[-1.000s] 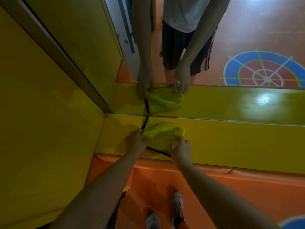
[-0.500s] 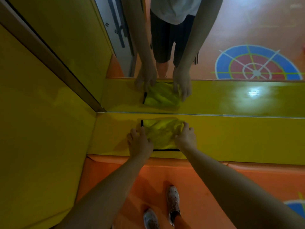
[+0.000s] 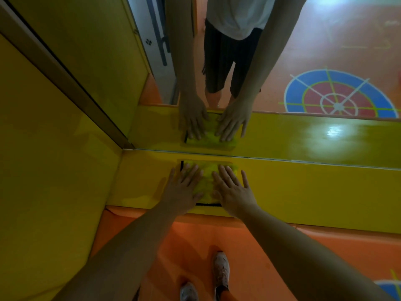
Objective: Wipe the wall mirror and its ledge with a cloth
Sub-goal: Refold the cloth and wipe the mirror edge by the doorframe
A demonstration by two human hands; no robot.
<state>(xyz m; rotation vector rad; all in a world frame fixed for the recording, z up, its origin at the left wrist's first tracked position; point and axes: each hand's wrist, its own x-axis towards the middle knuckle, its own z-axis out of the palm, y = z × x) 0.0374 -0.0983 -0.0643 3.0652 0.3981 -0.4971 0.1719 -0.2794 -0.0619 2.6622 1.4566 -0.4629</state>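
Note:
A yellow-green cloth (image 3: 207,180) with a black edge lies flat on the yellow ledge (image 3: 314,192), close to the foot of the wall mirror (image 3: 303,51). My left hand (image 3: 184,190) presses on the cloth's left part with straight, spread fingers. My right hand (image 3: 233,191) lies flat on its right part, fingers straight as well. Most of the cloth is hidden under both palms. The mirror shows the same hands and cloth reflected above the ledge line.
A yellow padded wall (image 3: 50,170) closes the corner on the left. Below the ledge runs an orange padded front (image 3: 336,242) and orange floor, where my shoes (image 3: 221,270) stand. The ledge stretches bare to the right.
Both hands went from pinching and folding the cloth to lying flat on it. The cloth is now spread smooth against the ledge.

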